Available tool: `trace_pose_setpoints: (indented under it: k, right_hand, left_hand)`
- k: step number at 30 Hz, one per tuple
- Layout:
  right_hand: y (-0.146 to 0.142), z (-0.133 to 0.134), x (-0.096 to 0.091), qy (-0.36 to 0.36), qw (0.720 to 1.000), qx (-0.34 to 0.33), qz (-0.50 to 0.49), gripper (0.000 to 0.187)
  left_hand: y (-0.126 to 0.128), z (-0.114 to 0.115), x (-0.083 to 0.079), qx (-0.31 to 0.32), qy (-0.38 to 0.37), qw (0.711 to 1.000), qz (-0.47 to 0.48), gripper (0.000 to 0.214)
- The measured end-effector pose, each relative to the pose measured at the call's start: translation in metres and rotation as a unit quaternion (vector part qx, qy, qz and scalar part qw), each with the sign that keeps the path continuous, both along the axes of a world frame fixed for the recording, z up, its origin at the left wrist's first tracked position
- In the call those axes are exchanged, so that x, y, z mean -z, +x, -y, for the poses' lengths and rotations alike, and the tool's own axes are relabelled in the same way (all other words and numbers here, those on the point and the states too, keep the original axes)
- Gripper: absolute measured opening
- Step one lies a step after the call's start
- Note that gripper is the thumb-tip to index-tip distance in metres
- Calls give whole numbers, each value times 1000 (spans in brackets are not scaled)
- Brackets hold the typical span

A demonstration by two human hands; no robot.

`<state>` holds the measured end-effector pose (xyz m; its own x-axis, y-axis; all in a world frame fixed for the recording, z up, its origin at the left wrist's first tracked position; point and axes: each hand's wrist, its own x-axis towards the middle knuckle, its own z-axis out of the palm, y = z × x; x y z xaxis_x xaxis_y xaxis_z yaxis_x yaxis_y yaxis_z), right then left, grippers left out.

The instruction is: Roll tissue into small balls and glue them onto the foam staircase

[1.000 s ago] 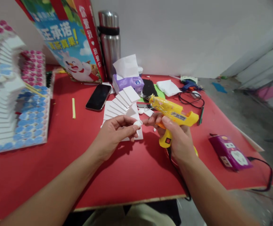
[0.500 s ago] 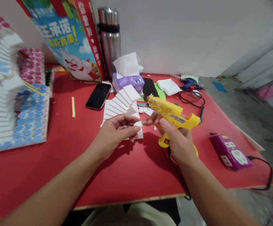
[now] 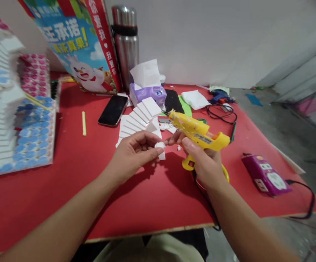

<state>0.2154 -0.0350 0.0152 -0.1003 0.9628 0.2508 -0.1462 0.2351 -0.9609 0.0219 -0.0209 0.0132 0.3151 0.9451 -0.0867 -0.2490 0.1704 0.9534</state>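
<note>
My left hand pinches a small white foam piece between thumb and fingertips, just over the red table. My right hand is wrapped round the handle of a yellow glue gun, whose nozzle points up and left, a little above the foam piece. The index finger of that hand reaches toward the piece. Behind both hands stands a white foam staircase model of fanned rectangular steps.
Left of me are stacks of white foam pieces with blue and pink dots. A black phone, a yellow stick, a tissue pack, a steel flask and a printed carton lie behind. A purple power strip with cable sits right.
The small white piece shows again at my left fingertips after being partly hidden. The glue gun and both hands shifted slightly left and up in view.
</note>
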Motion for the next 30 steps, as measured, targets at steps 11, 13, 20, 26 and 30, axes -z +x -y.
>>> trace_pose_setpoints:
  k: [11, 13, 20, 26, 30]
  right_hand:
    - [0, 1, -1, -9, 1000, 6, 3, 12]
    - [0, 1, -1, -10, 1000, 10, 4, 12]
    - [0, 1, 0, -6, 1000, 2, 13, 13]
    - [1, 1, 1, -4, 999, 3, 34, 14]
    - [1, 1, -1, 14, 999, 30, 18, 13]
  left_hand:
    - [0, 1, 0, 22, 22, 999, -35, 22]
    - [0, 2, 0, 27, 18, 999, -36, 23]
    - [2, 3, 0, 38, 11, 998, -48, 25]
    - [2, 3, -1, 36, 5, 997, -63, 24]
    - [1, 2, 0, 33, 0, 998, -51, 24]
